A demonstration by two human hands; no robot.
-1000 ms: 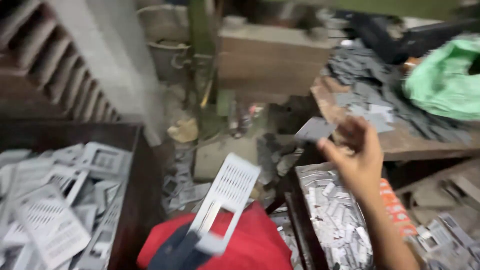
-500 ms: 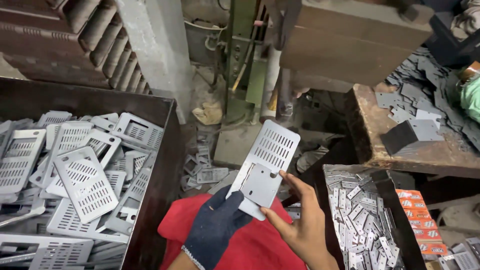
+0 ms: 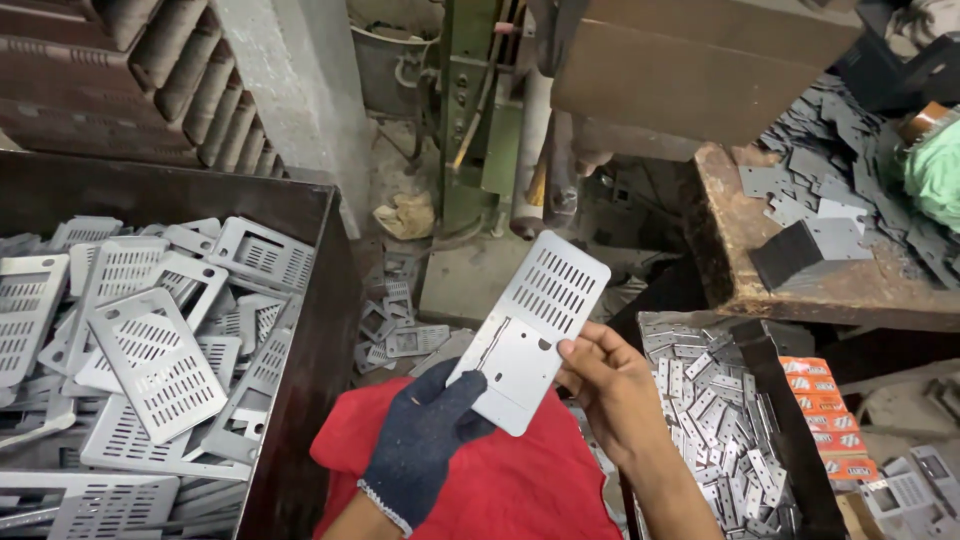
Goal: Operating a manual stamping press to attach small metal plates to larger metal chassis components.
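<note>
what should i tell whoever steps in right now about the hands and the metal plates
Left hand, in a dark knit glove, grips the lower edge of a slotted metal plate from below.
Right hand, bare, pinches the same plate at its right side, thumb on the plain lower half.
The plate is held tilted over a red cloth on the lap.
Dark bin on the left holds a pile of similar slotted plates.
Tray on the right holds many small flat metal pieces.
Done: one plate is up in both hands. Left: this plate is not yet set down in either container.
</note>
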